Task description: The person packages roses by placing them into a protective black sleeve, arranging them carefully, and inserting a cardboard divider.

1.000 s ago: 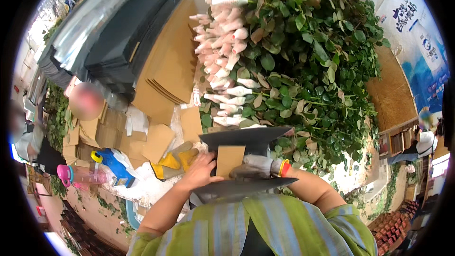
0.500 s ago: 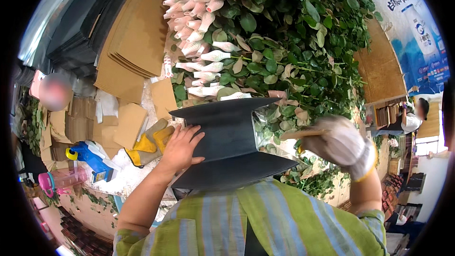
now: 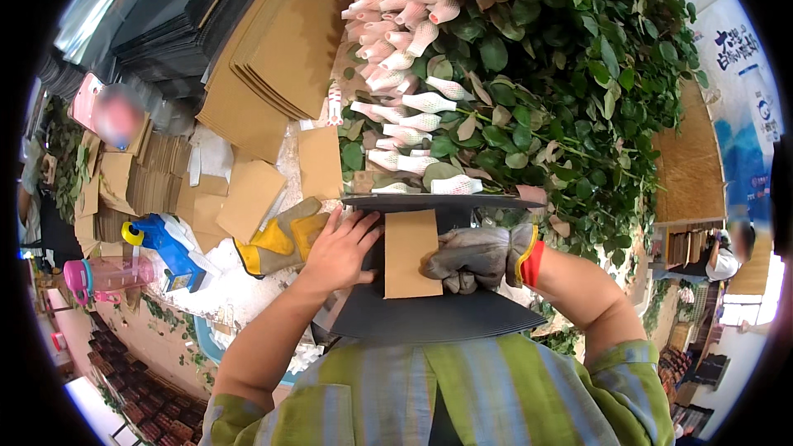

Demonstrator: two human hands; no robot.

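A folded black sheet [image 3: 442, 314] lies before me with flaps at top and bottom. On its middle is a tan cardboard rectangle [image 3: 405, 252]. My bare left hand [image 3: 341, 249] rests on the sheet just left of the cardboard, fingers spread. My right hand [image 3: 475, 258], in a grey work glove with yellow trim, has its curled fingers on the cardboard's right edge; its fingertips are partly hidden. Just left of my left hand lie spare yellow-grey gloves [image 3: 268, 248].
Rose stems [image 3: 562, 116] in white mesh sleeves [image 3: 421, 103] fill the back. Cardboard sheets [image 3: 248, 91], black sheets [image 3: 165, 29], a blue spray bottle [image 3: 165, 256] and a pink bottle [image 3: 116, 272] sit left. A wooden board [image 3: 686, 165] stands right; a co-worker [image 3: 723, 260] is beyond it.
Half a second ago my gloved hand was off to the right, blurred, with a tan piece; now it is back on the black sheet with the cardboard rectangle in the middle.
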